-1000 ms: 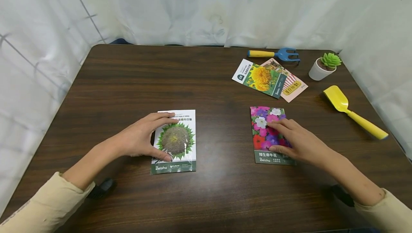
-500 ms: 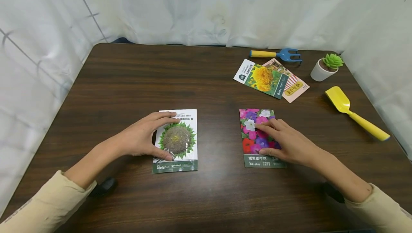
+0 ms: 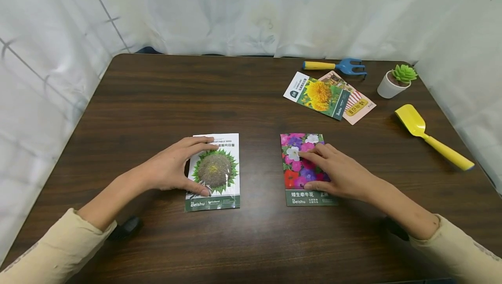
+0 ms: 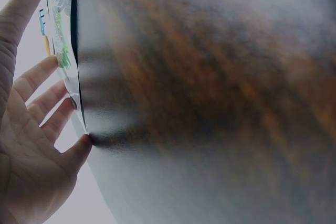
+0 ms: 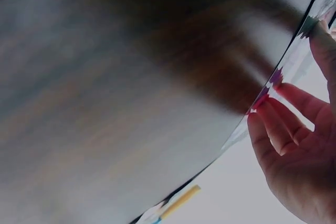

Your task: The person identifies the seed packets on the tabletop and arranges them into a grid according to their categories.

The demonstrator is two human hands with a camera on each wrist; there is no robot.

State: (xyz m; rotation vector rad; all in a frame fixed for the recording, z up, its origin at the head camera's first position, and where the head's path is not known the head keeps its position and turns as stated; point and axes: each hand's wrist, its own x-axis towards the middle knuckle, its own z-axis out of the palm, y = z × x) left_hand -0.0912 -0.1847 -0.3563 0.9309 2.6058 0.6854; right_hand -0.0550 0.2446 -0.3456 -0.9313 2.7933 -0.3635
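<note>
Dark brown wood-grain tabletop (image 3: pixel 255 245) across the head view. Under the left hand (image 3: pixel 174 168), a white sunflower seed packet (image 3: pixel 215 170), flat and face up, with thumb and fingers spread wide over its left side and the printed seed head partly in the gap. Under the right hand (image 3: pixel 337 173), a morning-glory seed packet (image 3: pixel 291 168), also flat and face up, with thumb and fingertips apart over its right half. Beyond the right hand, a yellow sunflower packet (image 3: pixel 317 94) overlapping a pale pink packet (image 3: pixel 361 105); behind these, a hand fork (image 3: pixel 335 66). Farther to the right, a potted succulent (image 3: pixel 392 86) and a yellow trowel (image 3: pixel 422 133).

In the left wrist view, fingers fanned with gaps, tips at the packet, lowest one down near the tabletop. Cannot tell how hard pressed. Could crease at the thin, glossy edge through a sideways push.

In the right wrist view, fingers closer together, thumb well off, tips against the packet; apparently touching rather than pinching. Could swivel or be left behind through light, off-centre pressure. Could also ride over the white packet through too long a slide toward the left hand.
</note>
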